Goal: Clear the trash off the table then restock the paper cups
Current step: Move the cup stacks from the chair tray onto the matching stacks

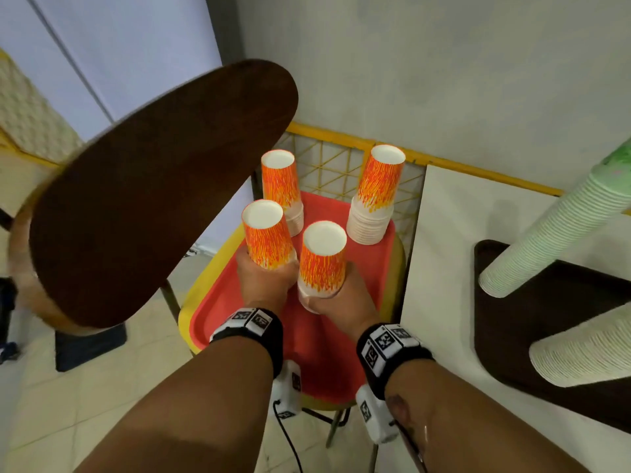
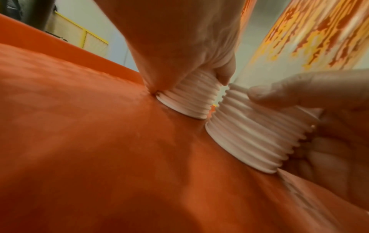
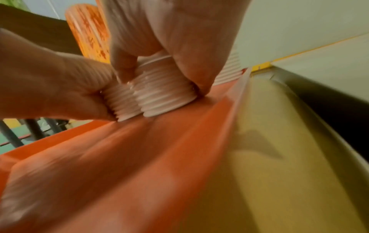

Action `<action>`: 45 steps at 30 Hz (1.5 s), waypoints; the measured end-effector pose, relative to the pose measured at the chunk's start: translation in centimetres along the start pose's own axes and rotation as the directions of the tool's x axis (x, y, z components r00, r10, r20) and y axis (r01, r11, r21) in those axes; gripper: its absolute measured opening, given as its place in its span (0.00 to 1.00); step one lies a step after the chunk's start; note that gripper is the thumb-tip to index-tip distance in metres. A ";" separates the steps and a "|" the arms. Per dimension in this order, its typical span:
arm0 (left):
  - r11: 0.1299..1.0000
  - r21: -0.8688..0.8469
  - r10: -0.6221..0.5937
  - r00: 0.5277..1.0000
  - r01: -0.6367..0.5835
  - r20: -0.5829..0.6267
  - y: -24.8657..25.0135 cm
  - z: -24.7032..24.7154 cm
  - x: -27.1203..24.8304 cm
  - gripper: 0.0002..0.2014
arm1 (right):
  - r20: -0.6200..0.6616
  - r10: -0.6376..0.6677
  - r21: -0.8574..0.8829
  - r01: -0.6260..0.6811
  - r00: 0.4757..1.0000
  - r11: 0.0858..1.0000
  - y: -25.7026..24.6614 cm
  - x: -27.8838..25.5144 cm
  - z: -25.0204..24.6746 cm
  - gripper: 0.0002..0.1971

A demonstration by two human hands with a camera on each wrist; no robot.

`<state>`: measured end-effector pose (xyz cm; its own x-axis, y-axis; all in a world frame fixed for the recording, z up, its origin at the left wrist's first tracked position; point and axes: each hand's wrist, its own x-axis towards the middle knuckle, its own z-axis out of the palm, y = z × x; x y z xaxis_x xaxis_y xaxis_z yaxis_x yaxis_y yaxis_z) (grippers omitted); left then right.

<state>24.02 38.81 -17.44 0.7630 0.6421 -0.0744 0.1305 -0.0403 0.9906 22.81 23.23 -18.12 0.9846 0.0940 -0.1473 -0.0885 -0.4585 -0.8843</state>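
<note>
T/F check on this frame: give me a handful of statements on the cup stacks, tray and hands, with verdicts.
1. Four orange-patterned cup stacks stand on the red tray. True.
2. The stacks stand mouth up. False: they are upside down, rims on the tray.
3. The left hand grips the near-left stack. True.
4. The right hand is empty. False: it grips the near-right stack.
5. The tray sits on the floor. False: it rests on a yellow chair.
</note>
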 end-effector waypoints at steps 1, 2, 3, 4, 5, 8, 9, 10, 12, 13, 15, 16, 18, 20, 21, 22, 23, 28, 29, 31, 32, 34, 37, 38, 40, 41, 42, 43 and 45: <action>1.000 -0.009 0.003 1.000 -0.002 0.020 0.0 -0.3 0.0 0.37 | 0.008 -0.011 -0.011 0.011 1.000 1.000 0.9 0.5 0.7 0.46; 1.000 -0.012 0.005 0.999 -0.005 0.035 0.0 -0.5 -0.1 0.37 | 0.004 -0.012 -0.020 0.013 1.000 1.000 1.1 0.6 1.1 0.48; 1.000 -0.020 0.003 0.999 -0.003 0.046 -0.1 -0.8 0.0 0.38 | -0.013 -0.023 -0.024 0.022 1.000 0.999 0.7 0.4 1.1 0.47; 0.999 -0.035 0.001 0.998 0.001 0.055 -0.1 -0.9 0.0 0.39 | -0.039 -0.031 -0.026 0.030 0.999 0.999 -0.1 -0.1 0.8 0.46; 0.999 -0.043 0.003 0.998 -0.001 0.057 -0.2 -1.0 0.2 0.38 | -0.051 -0.042 -0.019 0.041 0.998 0.999 -0.7 -0.4 0.5 0.45; 0.999 -0.023 0.049 0.995 -0.048 0.081 -0.1 -0.8 0.4 0.36 | -0.042 -0.042 0.015 0.043 0.998 0.999 -1.4 -0.9 -0.6 0.45; 0.998 -0.009 0.061 0.994 -0.060 0.095 0.0 -0.6 0.2 0.36 | -0.043 -0.035 0.025 0.036 0.998 0.999 -1.5 -1.1 -1.1 0.45; 0.997 -0.011 0.071 0.992 -0.070 0.107 0.4 -0.4 -0.2 0.36 | -0.049 -0.025 0.021 0.026 0.998 0.999 -1.6 -1.5 -1.5 0.45; 0.997 -0.018 0.076 0.990 -0.074 0.118 0.9 0.1 -1.2 0.36 | -0.058 -0.018 0.007 0.018 0.998 1.000 -1.0 -2.2 -2.6 0.45; 0.997 -0.028 0.074 0.988 -0.071 0.133 1.2 0.4 -1.9 0.34 | -0.063 -0.011 0.005 0.012 0.998 1.000 -0.8 -2.6 -3.3 0.45; 0.997 -0.049 0.067 0.979 -0.059 0.191 1.7 1.0 -3.4 0.30 | -0.091 0.013 0.022 -0.012 0.996 1.000 -0.5 -3.6 -4.9 0.45; 0.998 -0.041 0.064 0.975 -0.056 0.214 1.9 1.4 -4.2 0.29 | -0.114 0.021 0.033 -0.017 0.993 0.999 -0.6 -4.3 -5.9 0.44; 0.998 -0.034 0.057 0.969 -0.050 0.242 2.4 2.2 -5.8 0.30 | -0.133 0.025 0.053 -0.018 0.991 0.998 -0.3 -5.4 -7.7 0.41; 0.999 -0.019 0.050 0.962 -0.047 0.268 3.1 3.2 -7.5 0.33 | -0.138 0.029 0.043 -0.024 0.990 0.999 0.0 -6.6 -9.5 0.41; 0.998 -0.018 0.064 0.958 -0.061 0.278 3.5 3.7 -8.4 0.34 | -0.146 0.025 0.027 -0.021 0.989 0.999 0.1 -7.1 -10.3 0.42; 0.997 -0.022 0.078 0.955 -0.074 0.287 3.9 4.2 -9.5 0.34 | -0.150 0.025 0.009 -0.024 0.988 1.000 0.3 -7.7 -11.1 0.44; 0.996 -0.036 0.091 0.950 -0.083 0.299 4.5 4.7 -10.7 0.33 | -0.154 0.017 -0.002 -0.017 0.988 1.000 0.7 -8.3 -12.0 0.46; 0.995 -0.047 0.094 0.935 -0.083 0.342 5.0 6.6 -17.9 0.34 | -0.153 -0.030 0.020 0.034 0.988 0.999 2.6 -12.8 -17.2 0.42; 0.996 -0.044 0.089 0.937 -0.079 0.337 4.8 7.0 -19.3 0.34 | -0.159 -0.050 0.018 0.054 0.986 0.998 3.3 -13.9 -18.2 0.41; 0.997 -0.023 0.080 0.941 -0.077 0.330 4.7 7.4 -22.7 0.33 | -0.155 -0.061 0.003 0.063 0.986 0.998 4.9 -16.3 -20.0 0.43; 0.997 -0.019 0.078 0.940 -0.076 0.332 4.7 7.7 -24.3 0.31 | -0.149 -0.055 0.000 0.056 0.987 0.998 5.7 -17.5 -20.9 0.45; 0.996 -0.005 0.089 0.931 -0.093 0.355 5.1 8.0 -28.0 0.25 | -0.127 -0.036 0.003 0.037 0.991 0.999 7.6 -19.6 -22.7 0.46; 0.992 -0.012 0.120 0.914 -0.125 0.388 4.5 8.9 -32.9 0.20 | -0.104 -0.041 -0.014 0.040 0.994 0.999 10.3 -22.6 -25.8 0.44; 0.994 -0.001 0.097 0.913 -0.105 0.396 4.4 9.3 -34.4 0.23 | -0.103 -0.038 -0.020 0.036 0.994 0.999 11.2 -23.6 -26.8 0.44; 0.995 0.021 0.081 0.909 -0.098 0.409 4.3 10.2 -37.3 0.28 | -0.129 -0.004 -0.050 -0.003 0.992 0.999 13.0 -25.4 -28.7 0.46; 0.994 0.022 0.089 0.902 -0.108 0.423 4.5 10.7 -38.8 0.28 | -0.152 0.014 -0.059 -0.023 0.988 0.998 13.9 -26.2 -29.6 0.47; 0.993 0.028 0.095 0.894 -0.119 0.438 4.6 11.3 -40.0 0.29 | -0.175 0.025 -0.057 -0.036 0.984 0.998 14.6 -27.0 -30.7 0.48; 0.991 0.028 0.102 0.884 -0.129 0.456 4.7 12.1 -41.1 0.29 | -0.197 0.033 -0.044 -0.042 0.980 0.998 15.3 -27.6 -31.7 0.49; 0.987 0.033 0.121 0.857 -0.159 0.500 4.9 13.6 -43.0 0.33 | -0.247 0.051 -0.012 -0.056 0.968 0.998 16.1 -28.8 -34.1 0.48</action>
<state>0.48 0.56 -10.99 0.9867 0.1626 -0.0009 0.0284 -0.1666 0.9856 -1.89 -16.95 -13.02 0.9855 -0.1505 -0.0785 -0.1415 -0.4733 -0.8695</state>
